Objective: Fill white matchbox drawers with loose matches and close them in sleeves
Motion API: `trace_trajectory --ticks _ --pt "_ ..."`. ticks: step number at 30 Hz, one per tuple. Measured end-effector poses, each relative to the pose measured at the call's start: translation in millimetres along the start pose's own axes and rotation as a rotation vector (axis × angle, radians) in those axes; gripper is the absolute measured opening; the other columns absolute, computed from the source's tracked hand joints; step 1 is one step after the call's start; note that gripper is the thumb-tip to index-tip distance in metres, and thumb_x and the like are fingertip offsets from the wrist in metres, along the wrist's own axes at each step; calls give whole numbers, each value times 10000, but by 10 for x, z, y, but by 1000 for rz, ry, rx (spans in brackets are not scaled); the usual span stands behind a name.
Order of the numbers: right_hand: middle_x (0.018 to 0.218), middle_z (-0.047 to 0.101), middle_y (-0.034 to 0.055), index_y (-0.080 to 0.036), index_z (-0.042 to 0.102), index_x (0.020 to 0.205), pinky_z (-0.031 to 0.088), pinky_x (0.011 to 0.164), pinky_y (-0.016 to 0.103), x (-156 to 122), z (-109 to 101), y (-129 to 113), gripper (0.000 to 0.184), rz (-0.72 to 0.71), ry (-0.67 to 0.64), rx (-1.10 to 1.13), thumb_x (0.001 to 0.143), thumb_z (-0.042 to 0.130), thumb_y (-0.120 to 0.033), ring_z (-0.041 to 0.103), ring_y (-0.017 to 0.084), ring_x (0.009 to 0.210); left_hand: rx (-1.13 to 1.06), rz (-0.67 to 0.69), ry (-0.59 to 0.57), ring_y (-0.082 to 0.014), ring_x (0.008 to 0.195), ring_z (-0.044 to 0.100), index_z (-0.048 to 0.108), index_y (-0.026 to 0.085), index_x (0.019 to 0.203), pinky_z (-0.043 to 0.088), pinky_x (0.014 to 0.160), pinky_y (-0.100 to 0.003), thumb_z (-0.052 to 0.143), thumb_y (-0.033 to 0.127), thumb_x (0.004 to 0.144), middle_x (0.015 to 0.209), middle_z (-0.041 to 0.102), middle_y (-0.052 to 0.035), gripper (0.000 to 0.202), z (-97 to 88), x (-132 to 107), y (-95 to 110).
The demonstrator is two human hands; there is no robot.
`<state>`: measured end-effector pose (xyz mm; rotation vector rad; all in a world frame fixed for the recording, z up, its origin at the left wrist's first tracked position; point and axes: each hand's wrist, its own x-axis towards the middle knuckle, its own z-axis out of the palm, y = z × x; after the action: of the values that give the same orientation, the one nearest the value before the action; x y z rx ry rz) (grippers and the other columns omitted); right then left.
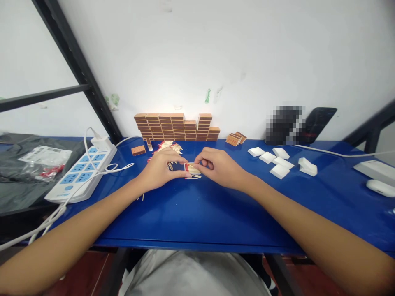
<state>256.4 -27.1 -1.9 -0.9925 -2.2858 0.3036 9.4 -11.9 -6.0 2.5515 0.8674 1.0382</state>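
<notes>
Between the thumb and fingers of my left hand (163,166) is the left end of a small white matchbox tray filled with red-tipped matches (193,169). My right hand (217,167) is closed in a pinch at the tray's right end, with its fingertips on the matches there; how many it grips is hidden. One or two loose matches (191,178) lie just below the tray on the blue table. Behind my left hand spreads a heap of loose matches (168,144), partly covered by that hand.
Stacked matchboxes (166,127) line the wall. A single matchbox (138,150) lies left, and several sleeves (236,138) lean at right. White trays (280,170) are scattered on the right of the blue table (197,218). A power strip (82,170) with cables stands left; a phone (319,123) leans at right.
</notes>
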Motion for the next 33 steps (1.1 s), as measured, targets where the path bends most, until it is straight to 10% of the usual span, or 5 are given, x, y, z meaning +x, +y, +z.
trace_trajectory --ticks 33 --pt "883 588 22 -193 714 967 358 666 262 -14 18 48 104 1 -120 -43 987 613 -196 513 135 736 -9 -35 -17 -260 940 724 819 239 973 559 868 -400 860 553 771 989 799 -68 375 -21 7 -14"
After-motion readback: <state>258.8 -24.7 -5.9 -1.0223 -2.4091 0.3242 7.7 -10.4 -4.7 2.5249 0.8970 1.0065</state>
